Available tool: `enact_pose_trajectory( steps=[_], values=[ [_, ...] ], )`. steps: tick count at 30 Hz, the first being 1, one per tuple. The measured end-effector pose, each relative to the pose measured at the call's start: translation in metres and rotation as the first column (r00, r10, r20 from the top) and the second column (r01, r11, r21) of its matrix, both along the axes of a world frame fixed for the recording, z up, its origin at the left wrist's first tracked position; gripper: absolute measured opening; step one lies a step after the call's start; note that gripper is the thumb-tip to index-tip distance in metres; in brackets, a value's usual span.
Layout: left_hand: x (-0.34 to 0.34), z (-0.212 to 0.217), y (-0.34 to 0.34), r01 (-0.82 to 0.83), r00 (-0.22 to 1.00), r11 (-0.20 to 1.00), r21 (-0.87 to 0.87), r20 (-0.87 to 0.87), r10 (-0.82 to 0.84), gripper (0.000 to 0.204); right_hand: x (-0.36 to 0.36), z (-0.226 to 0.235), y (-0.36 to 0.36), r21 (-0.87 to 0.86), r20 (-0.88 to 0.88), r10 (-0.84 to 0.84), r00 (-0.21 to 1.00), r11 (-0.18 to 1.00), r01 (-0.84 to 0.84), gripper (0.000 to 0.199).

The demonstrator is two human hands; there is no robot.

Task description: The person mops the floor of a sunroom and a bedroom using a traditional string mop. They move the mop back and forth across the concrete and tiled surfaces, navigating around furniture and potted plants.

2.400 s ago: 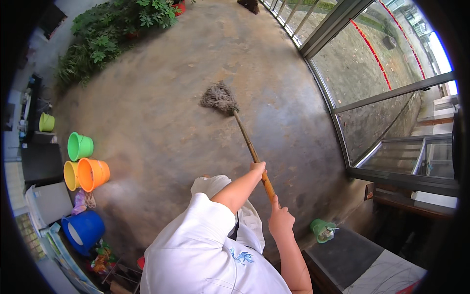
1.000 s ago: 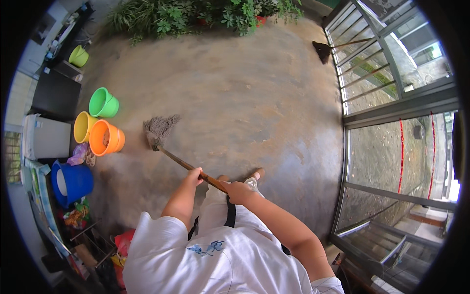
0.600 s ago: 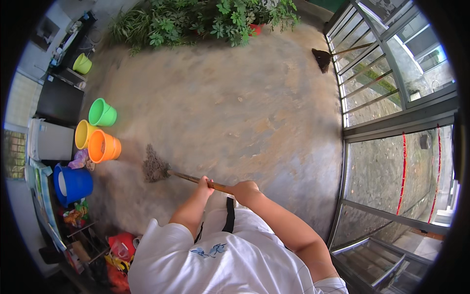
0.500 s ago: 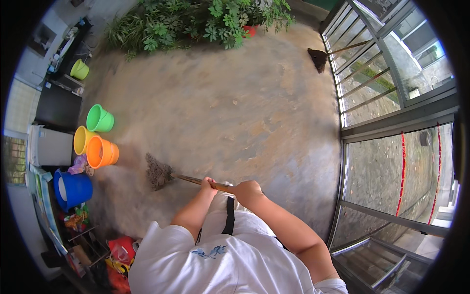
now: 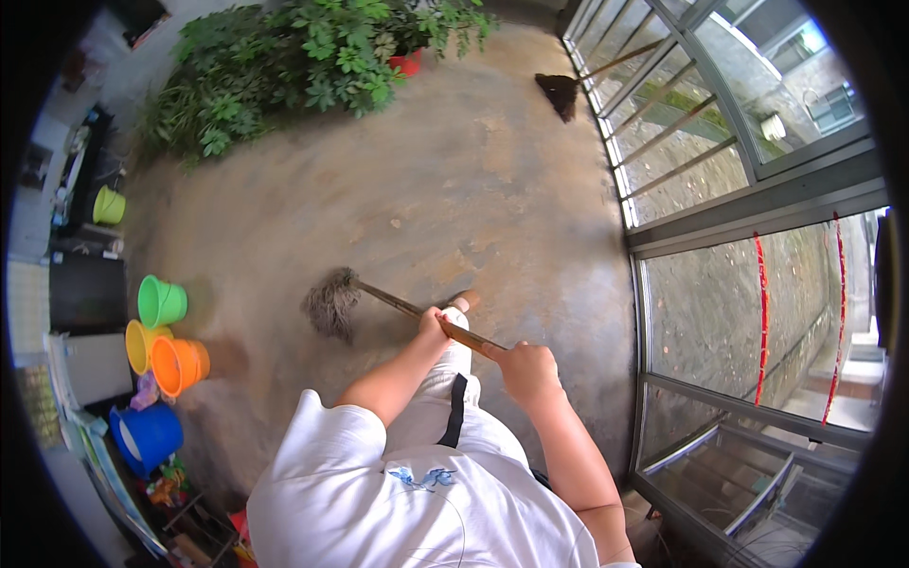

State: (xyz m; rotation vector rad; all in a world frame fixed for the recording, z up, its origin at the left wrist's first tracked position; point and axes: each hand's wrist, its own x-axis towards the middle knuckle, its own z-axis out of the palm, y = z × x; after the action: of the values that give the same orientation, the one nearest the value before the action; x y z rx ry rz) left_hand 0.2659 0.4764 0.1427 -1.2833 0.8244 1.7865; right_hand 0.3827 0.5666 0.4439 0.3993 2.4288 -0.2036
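A string mop (image 5: pixel 333 303) with a grey, shaggy head and a long wooden handle slants across the floor in front of me. Its head rests on the concrete, ahead and to the left of my body. My left hand (image 5: pixel 436 325) is wrapped round the middle of the handle. Farther up, my right hand (image 5: pixel 526 367) grips the handle's upper end, to the right of my left hand. One foot in a brown shoe (image 5: pixel 467 300) shows just past my left hand.
On the left stand a green bucket (image 5: pixel 162 301), an orange bucket (image 5: pixel 180 365), a yellow bucket (image 5: pixel 140 346) and a blue tub (image 5: pixel 150 437). Potted plants (image 5: pixel 284 66) fill the far side. A dark broom (image 5: pixel 559 95) leans by the metal-framed glass doors (image 5: pixel 634 312) at right.
Both hands have moved forward and to the right with the mop. The mop head has shifted right and farther away. My view has turned, and a foot has come into sight.
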Motion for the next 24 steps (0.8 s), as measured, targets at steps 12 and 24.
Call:
enact_pose_trajectory(
  steps=[12,24],
  values=[
    [-0.042,-0.014,0.253,0.632,0.751,0.731,-0.257,-0.032,-0.66,0.011,-0.012,-0.027,0.131,-0.042,0.083,-0.616,0.783,0.783,0.62,0.062],
    [0.044,-0.027,0.331,0.906,0.004,0.044,-0.422,-0.096,-0.995,0.029,0.029,-0.064,0.115,-0.193,0.09,-0.966,0.241,0.22,0.956,0.064]
  ],
)
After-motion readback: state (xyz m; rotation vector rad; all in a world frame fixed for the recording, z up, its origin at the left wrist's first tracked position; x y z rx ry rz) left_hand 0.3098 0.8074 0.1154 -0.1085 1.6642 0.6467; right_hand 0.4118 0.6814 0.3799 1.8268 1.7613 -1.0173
